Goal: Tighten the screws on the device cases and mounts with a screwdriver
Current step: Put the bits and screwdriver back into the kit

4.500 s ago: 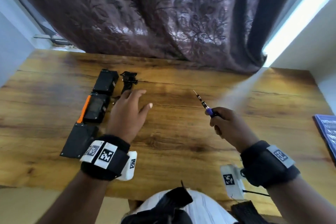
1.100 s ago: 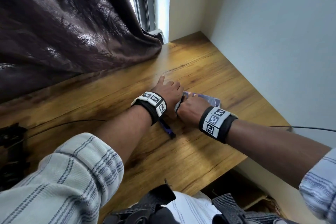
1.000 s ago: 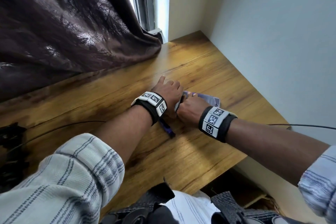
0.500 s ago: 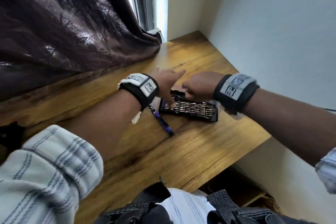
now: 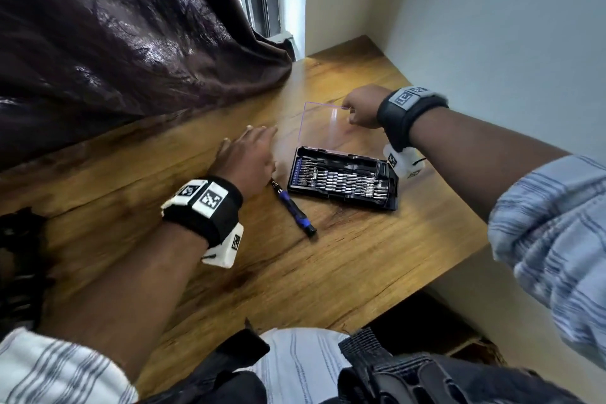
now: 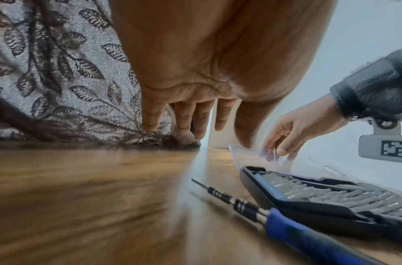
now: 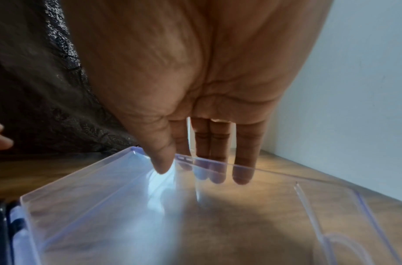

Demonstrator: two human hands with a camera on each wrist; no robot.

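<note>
Since a moment ago the clear plastic lid [image 5: 323, 123] of the black bit case [image 5: 342, 179] has swung fully open, its far edge pinched between thumb and fingers of the right hand [image 5: 362, 106]. The left hand [image 5: 247, 159] has drawn back from the case, fingers straight and loosely spread above the wooden tabletop [image 5: 295, 272]. The blue-and-black screwdriver [image 5: 293, 207] lies just beside the case, untouched.
</note>
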